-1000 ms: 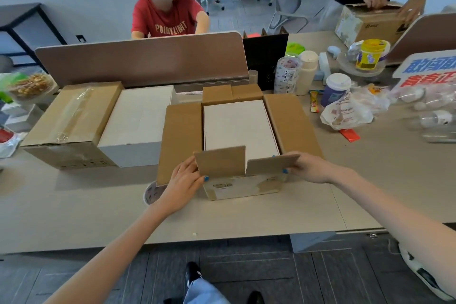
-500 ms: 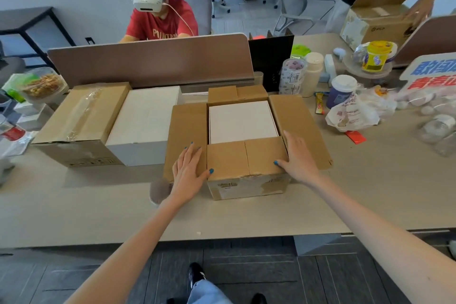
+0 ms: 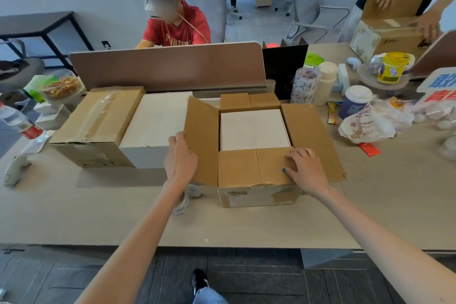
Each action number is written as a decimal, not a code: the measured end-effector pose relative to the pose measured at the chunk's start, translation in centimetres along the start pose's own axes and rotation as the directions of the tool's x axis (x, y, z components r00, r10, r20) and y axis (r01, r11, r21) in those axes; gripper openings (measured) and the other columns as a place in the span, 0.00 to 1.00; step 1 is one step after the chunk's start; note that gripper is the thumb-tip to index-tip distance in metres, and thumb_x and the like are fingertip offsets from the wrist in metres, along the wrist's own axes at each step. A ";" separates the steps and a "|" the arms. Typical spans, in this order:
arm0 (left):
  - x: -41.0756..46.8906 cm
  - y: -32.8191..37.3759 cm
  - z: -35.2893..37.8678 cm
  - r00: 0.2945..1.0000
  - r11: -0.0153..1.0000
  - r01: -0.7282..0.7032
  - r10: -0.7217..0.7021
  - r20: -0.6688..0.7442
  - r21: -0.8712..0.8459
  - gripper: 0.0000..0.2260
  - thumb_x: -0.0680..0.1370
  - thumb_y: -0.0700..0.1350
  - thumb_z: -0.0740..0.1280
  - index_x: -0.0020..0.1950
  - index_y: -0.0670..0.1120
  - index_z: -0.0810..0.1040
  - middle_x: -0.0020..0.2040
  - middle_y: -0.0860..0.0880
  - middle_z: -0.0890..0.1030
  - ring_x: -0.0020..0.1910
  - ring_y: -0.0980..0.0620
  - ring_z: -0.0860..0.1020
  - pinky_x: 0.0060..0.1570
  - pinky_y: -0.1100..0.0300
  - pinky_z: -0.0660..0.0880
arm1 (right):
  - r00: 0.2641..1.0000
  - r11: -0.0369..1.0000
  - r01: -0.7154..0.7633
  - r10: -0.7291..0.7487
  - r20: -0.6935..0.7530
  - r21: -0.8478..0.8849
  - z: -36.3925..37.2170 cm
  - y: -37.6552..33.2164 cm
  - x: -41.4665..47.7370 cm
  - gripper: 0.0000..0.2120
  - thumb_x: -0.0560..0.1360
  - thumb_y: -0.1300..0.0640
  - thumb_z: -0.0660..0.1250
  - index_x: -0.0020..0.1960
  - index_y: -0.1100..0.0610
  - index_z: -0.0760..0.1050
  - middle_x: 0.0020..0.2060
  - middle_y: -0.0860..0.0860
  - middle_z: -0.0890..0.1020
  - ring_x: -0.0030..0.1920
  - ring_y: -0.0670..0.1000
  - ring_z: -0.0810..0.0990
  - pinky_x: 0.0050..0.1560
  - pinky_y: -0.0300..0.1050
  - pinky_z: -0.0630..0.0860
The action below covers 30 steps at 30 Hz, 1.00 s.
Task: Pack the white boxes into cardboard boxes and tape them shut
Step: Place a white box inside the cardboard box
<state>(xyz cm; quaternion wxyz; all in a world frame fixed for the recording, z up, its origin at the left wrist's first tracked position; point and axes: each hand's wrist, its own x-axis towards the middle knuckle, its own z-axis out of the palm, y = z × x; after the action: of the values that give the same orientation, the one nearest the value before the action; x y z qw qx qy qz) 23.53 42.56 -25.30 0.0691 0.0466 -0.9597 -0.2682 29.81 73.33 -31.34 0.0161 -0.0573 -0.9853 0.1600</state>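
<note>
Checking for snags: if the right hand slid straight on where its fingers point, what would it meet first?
Probably the white box in the carton, just past the near flap that the right hand rests on.

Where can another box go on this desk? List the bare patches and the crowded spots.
Bare: the desk strip between the open cardboard box and the near edge; the front-left stretch before the taped box; the patch right of the open box, below the plastic bag. Crowded: back right, around the lidded cup and bag.
</note>
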 end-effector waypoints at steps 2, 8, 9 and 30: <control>-0.1 1.7 -0.9 0.998 0.994 -0.054 0.056 0.009 -0.093 0.21 0.79 0.34 0.58 0.72 0.44 0.63 0.66 0.43 0.72 0.52 0.45 0.75 0.46 0.54 0.71 | 1.000 1.000 0.021 -0.021 0.013 -0.004 -0.2 0.5 0.2 0.21 0.77 0.51 0.67 0.68 0.55 0.72 0.66 0.49 0.72 0.68 0.52 0.65 0.65 0.48 0.67; -0.6 6.4 1.5 0.969 0.966 -0.195 0.217 0.121 -0.173 0.20 0.79 0.43 0.64 0.71 0.47 0.68 0.64 0.49 0.78 0.55 0.49 0.79 0.52 0.54 0.76 | 0.997 0.997 -0.030 0.035 -0.065 0.077 -1.7 2.6 -0.1 0.20 0.77 0.56 0.66 0.68 0.54 0.70 0.64 0.51 0.73 0.64 0.53 0.68 0.61 0.50 0.71; -0.9 7.1 2.6 0.961 0.963 -0.231 0.248 0.122 -0.137 0.18 0.79 0.45 0.63 0.70 0.48 0.71 0.64 0.49 0.77 0.55 0.49 0.78 0.53 0.54 0.76 | 0.994 0.995 -0.068 0.074 -0.076 0.075 -1.8 3.0 -0.2 0.21 0.77 0.55 0.66 0.70 0.53 0.69 0.66 0.52 0.72 0.66 0.54 0.68 0.62 0.50 0.70; -3.5 7.0 12.0 0.897 0.891 -0.410 0.356 0.261 0.194 0.21 0.80 0.56 0.57 0.69 0.47 0.66 0.74 0.46 0.63 0.71 0.45 0.63 0.71 0.44 0.57 | 0.917 0.981 -0.192 0.190 -0.350 0.030 -6.7 -1.6 -0.5 0.31 0.70 0.72 0.65 0.72 0.61 0.64 0.55 0.58 0.74 0.48 0.57 0.76 0.40 0.43 0.65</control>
<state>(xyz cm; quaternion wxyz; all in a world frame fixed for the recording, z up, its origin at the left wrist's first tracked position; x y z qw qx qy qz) 24.72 55.02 -32.20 0.0087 -0.1663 -0.9771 -0.1324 30.43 73.89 -24.52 0.1758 -0.1809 -0.9566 0.1455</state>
